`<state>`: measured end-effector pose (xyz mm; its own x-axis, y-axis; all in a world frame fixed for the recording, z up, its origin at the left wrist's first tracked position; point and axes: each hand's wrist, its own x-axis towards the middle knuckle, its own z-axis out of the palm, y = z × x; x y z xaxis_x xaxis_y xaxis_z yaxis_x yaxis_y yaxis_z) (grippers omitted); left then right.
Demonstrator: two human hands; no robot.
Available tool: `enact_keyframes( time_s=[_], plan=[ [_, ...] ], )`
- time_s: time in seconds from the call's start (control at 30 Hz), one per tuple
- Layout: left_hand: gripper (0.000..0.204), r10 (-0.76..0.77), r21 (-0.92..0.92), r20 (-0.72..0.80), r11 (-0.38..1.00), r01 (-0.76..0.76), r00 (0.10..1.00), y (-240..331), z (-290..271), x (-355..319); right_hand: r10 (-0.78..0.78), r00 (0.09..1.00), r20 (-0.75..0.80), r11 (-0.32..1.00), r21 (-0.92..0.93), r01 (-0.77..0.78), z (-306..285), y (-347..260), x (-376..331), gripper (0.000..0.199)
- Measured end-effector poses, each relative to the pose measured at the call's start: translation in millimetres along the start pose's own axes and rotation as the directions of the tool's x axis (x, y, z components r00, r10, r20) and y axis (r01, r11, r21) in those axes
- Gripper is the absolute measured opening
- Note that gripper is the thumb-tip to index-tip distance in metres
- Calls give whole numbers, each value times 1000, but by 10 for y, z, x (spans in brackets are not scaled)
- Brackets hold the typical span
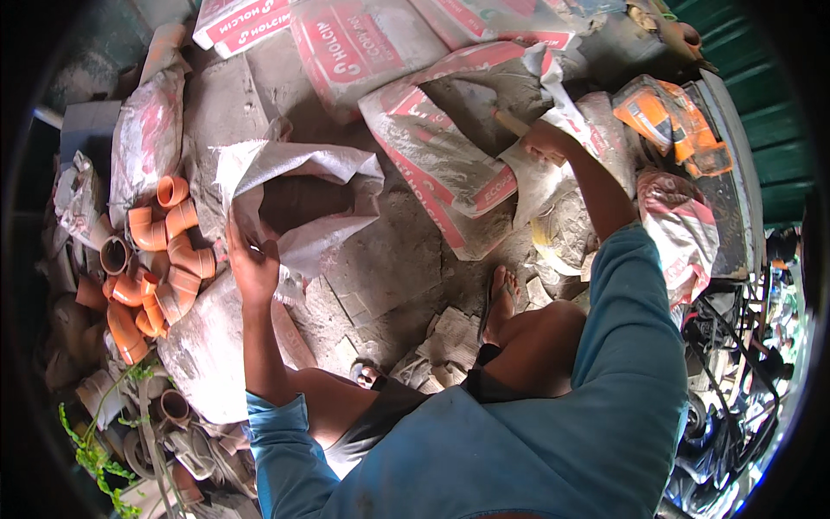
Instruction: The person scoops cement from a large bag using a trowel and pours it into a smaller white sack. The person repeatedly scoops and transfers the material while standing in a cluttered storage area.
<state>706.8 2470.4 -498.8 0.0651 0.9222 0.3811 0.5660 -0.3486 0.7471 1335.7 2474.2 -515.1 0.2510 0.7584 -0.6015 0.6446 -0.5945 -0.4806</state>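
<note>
My left hand (251, 259) is closed on the near left rim of a white woven sack (307, 246), which stands with its mouth open and dark grey powder inside. To the right lies a torn-open cement bag (432, 186) with red and white print, also with grey powder in it. My right hand (546, 145) is over this bag's right side, closed round the wooden handle of a trowel (512, 123). The trowel's pale, dusty blade points left into the bag's opening and is partly hard to make out against the powder.
Full cement bags (354, 48) lie along the far side. Orange pipe elbows (177, 251) are heaped at the left, beside a dusty sack (147, 143). An orange-and-black package (670, 121) rests at the far right. Broken pieces (450, 337) lie between my feet.
</note>
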Motion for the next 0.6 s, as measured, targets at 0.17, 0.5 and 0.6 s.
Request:
enact_keyframes(
  time_s=[0.17, 0.5, 0.6],
  plan=[
    [70, -28, 60, 18, 998, 27, 999, 32, -39, -71, 33, 995, 90, 961, -275, -7, -175, -238, -33, 12],
    [64, 73, 227, -38, 972, -63, 997, 172, 57, 77, 17, 964, 266, 1000, -8, -15, 157, -623, -232, 18],
    [68, -119, 117, 5, 986, 117, 993, 181, 62, 31, -6, 943, 334, 1000, 7, 4, 174, -610, -194, 17]
  ],
)
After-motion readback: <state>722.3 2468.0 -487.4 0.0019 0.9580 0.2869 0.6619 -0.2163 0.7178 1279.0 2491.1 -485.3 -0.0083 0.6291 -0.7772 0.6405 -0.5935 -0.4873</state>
